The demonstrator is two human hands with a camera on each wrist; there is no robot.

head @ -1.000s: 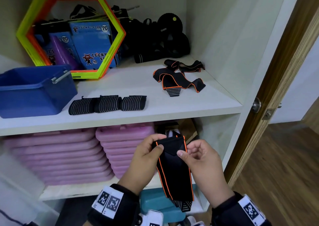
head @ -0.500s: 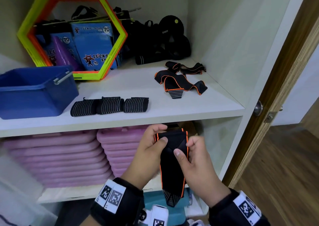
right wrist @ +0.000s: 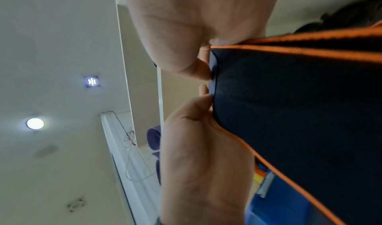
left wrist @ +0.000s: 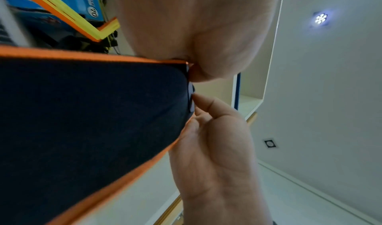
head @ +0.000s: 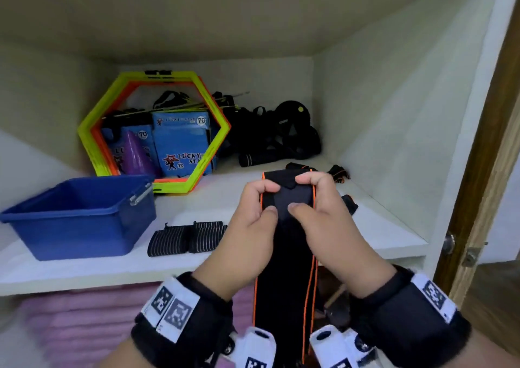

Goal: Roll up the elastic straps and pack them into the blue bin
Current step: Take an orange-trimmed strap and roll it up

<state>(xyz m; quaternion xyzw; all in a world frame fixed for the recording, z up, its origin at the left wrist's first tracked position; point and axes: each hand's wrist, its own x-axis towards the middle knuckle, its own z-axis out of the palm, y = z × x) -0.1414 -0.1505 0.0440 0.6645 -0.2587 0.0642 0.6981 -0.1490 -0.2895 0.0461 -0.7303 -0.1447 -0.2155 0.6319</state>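
A black elastic strap with orange edging (head: 284, 269) hangs down in front of the shelf, its top end folded over into a small roll. My left hand (head: 257, 210) and right hand (head: 312, 207) pinch that roll from either side, thumbs toward me and fingers curled over the top. Both wrist views show the strap (left wrist: 82, 114) (right wrist: 299, 114) pinched between thumb and fingers. The blue bin (head: 81, 216) stands at the left of the shelf and looks empty. Two rolled striped straps (head: 185, 238) lie on the shelf beside it; my left hand hides what lies right of them.
More loose black-and-orange straps (head: 342, 175) lie behind my hands. A yellow-orange hexagon frame (head: 112, 131), blue boxes (head: 183, 142) and black gear (head: 281, 137) fill the shelf's back. Pink mats (head: 78, 325) are stacked below. A wooden door (head: 484, 199) stands at right.
Both hands have risen from below the shelf to shelf height with the strap. The top end has been folded further over, and my view has tilted upward.
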